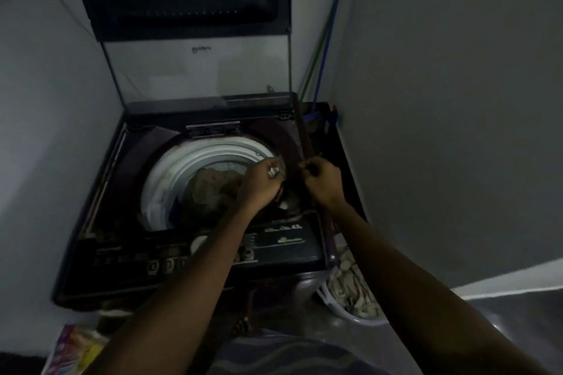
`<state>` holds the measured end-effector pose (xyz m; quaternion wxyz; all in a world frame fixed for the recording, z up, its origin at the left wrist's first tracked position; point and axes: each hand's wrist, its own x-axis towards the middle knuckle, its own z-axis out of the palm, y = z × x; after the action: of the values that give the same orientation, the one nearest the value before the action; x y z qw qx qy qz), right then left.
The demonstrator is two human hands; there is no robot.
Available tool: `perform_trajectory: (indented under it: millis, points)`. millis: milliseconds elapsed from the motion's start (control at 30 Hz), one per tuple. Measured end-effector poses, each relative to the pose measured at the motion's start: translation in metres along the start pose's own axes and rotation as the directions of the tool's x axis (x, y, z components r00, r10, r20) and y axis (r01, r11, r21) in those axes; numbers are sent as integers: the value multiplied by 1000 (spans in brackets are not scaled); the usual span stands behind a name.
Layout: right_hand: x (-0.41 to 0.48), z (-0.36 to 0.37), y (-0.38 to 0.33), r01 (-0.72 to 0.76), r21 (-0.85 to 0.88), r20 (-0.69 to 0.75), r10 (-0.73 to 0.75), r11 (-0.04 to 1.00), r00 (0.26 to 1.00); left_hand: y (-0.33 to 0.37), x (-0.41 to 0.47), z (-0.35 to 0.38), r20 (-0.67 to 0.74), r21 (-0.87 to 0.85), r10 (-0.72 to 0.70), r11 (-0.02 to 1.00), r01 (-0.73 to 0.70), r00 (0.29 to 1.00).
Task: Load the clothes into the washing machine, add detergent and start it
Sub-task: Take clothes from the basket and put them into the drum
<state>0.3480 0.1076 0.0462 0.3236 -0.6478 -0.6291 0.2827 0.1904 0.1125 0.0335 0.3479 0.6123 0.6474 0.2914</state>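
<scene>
Lid (195, 30) stands upright behind drum (189, 161); left hand (263, 179) pinches pale packet (273, 172).

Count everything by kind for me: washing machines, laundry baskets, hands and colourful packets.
Washing machine: 1
Laundry basket: 1
Hands: 2, left hand and right hand
Colourful packet: 1
Total: 5

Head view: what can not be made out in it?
Head view only:
- Small pale thing in the left hand: too dark to name.
- Right hand: grip unclear, too dark.
- Control panel labels: blurred.
- Clothes in the drum: partly behind the left arm.
- Colourful packet: cut by the bottom edge.
</scene>
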Motion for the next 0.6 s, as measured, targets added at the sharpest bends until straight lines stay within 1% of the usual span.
perform_trajectory:
  millis: [133, 300, 467, 600]
  points:
    - [-23, -49, 45, 18, -1, -11, -18, 1000, 1000, 42, -29, 56, -47, -73, 48, 996, -52, 998]
    - [-54, -99, 101, -64, 38, 16, 63, 997, 998, 78, -60, 121, -62, 27, 109, 994, -108, 992]
    - [-79, -137, 131, -92, 81, -15, 93, 992, 996, 96, -88, 162, -14, 45, 122, 992, -121, 992]
    - [-89, -146, 154, -149, 114, -20, 152, 982, 988, 94, -99, 186, 27, 33, 104, 994, -105, 994]
